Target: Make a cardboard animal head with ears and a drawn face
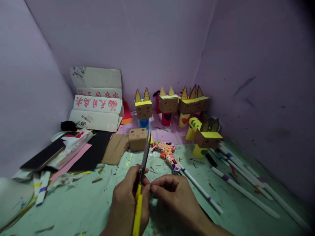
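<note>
Low in the centre of the head view, my left hand (121, 203) is closed around a pair of scissors (138, 209) with yellow handles. Their metal blades point up and away, slightly parted. My right hand (176, 193) is closed in a pinch, its fingertips touching those of my left hand. Whatever lies between the fingertips is too small and hidden to make out. Beyond the hands sits a small cardboard box head (138, 140) with a drawn face. To its right lies a glue gun (168, 155) wrapped in floral patterned covering.
Several box-headed figures with pointed ears (144, 111) stand toward the back wall; one figure (208, 141) is nearer right. White sticks (243, 191) lie at right. Folded cartons (97, 108), black sheets (92, 150) and cardboard pieces (115, 149) lie at left. Scraps litter the green table (81, 203).
</note>
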Motion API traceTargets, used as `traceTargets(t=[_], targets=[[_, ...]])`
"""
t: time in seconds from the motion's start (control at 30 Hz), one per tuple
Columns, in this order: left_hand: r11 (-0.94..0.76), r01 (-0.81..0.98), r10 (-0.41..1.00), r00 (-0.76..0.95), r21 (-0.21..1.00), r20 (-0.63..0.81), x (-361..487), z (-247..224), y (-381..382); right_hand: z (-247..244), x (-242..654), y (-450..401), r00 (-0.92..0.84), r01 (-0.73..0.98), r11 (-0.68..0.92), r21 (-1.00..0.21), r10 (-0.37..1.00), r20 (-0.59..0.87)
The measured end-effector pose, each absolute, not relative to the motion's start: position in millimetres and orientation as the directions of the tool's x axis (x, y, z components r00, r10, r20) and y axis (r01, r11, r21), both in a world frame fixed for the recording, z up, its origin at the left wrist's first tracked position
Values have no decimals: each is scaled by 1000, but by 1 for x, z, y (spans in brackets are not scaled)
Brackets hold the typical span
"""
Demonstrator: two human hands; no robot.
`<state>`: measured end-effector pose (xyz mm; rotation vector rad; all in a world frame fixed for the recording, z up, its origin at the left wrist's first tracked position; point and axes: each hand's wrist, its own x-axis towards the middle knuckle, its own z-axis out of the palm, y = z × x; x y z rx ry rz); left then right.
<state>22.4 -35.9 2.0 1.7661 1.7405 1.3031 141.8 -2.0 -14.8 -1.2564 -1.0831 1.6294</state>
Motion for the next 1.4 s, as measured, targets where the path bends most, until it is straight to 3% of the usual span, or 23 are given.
traceTargets(t=[0.57,0.9,1.17,1.4], targets=[[-214,580,927,-132,786,350,23,4,-37,-17,141,0,-225,-59,-306,-950,932,-286],[-147,532,923,-229,834,309,23,9,-36,-17,139,4,-321,-156,-381,-911,892,-318],[-204,658,880,-202,725,430,18,-4,-31,-19,144,10,-208,-384,-294,-875,951,-228],[-85,399,919,-323,913,226,24,10,-33,-18,138,0,-218,-323,-335,-885,936,-275]])
